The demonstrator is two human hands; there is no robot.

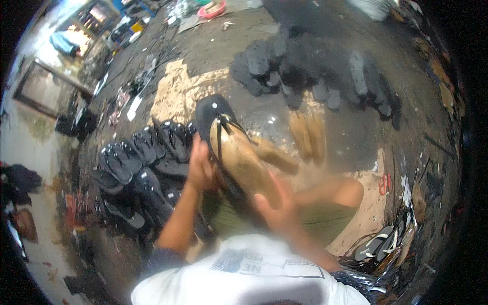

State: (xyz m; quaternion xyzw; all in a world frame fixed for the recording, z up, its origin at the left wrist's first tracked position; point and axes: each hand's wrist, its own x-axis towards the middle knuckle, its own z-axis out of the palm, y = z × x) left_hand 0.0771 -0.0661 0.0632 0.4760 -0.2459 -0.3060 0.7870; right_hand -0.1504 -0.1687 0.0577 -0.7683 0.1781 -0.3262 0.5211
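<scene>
Dark floor [244,33] surrounded you; your left hand [202,166] clasped the black flip-flop [206,113], pointed toward eleven o'clock, your right hand [276,201] the tan last [243,161]; loose grip might cause slipping.

floor [244,30] | cardboard sheet [175,86] | black sandals [122,165] left | dark soles [305,71] ahead | pink basin [207,15]
</scene>
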